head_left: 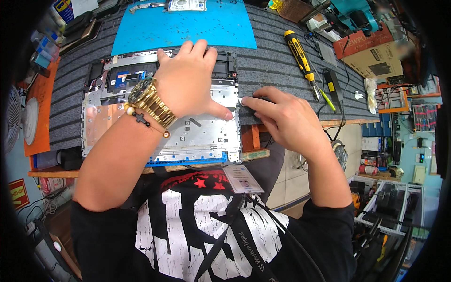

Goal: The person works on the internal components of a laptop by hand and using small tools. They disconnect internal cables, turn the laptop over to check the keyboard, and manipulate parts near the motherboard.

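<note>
A partly stripped silver laptop chassis (188,141) lies on the striped grey mat, with a blue strip along its near edge. Across its upper middle rests my left hand (185,84), palm down and fingers spread, the thumb stretched to the right. A gold watch and a beaded bracelet are on that wrist. Beside the chassis's right edge is my right hand (284,115). Its fingers are drawn together, and the index fingertip is at the edge. Whatever lies between those fingers is too small or hidden to name.
A blue work mat (188,28) with small dark bits and a hard drive (187,4) lies beyond the chassis. To the right are a yellow-black screwdriver (299,55), a green pen-like tool (327,100), a black power adapter (332,84) and a cardboard box (376,61). A fan (31,121) stands left.
</note>
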A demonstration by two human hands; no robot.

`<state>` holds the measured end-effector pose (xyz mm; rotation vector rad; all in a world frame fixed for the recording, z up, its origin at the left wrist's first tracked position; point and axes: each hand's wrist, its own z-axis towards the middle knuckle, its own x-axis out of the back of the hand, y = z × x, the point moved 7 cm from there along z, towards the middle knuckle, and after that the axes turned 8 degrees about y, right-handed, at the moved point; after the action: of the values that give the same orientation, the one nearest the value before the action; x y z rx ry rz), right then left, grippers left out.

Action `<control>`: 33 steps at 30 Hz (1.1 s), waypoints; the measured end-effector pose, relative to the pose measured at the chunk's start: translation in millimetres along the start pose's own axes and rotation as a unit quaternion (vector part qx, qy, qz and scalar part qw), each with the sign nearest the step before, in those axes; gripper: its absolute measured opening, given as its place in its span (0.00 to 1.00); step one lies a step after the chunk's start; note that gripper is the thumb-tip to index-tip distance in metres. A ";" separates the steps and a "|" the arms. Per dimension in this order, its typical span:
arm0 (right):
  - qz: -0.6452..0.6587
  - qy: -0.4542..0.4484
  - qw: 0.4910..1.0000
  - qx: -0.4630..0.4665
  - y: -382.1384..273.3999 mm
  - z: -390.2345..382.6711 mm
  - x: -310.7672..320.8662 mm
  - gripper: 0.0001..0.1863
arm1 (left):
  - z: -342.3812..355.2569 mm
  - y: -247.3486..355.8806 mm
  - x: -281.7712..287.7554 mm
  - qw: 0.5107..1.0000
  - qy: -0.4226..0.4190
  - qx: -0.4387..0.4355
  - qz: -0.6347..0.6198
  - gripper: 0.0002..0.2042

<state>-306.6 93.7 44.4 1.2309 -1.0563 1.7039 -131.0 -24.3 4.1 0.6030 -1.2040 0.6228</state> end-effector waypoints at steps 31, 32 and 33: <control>-0.010 0.047 0.999 -0.025 -5.0 -0.9 -10.6 0.19 | 3.3 6.1 -0.1 0.999 0.020 -0.041 -0.029 0.66; -0.009 0.048 0.998 -0.034 -5.3 0.2 -9.7 0.19 | 4.4 5.7 0.5 0.999 0.025 -0.038 -0.025 0.66; 0.006 0.043 0.998 -0.047 -5.5 0.3 -9.4 0.19 | 4.3 6.0 0.0 0.999 0.026 -0.040 -0.024 0.66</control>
<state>-299.2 94.4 36.3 1.0849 -1.0810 1.6811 -138.1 -23.3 5.7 0.5438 -1.1566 0.5454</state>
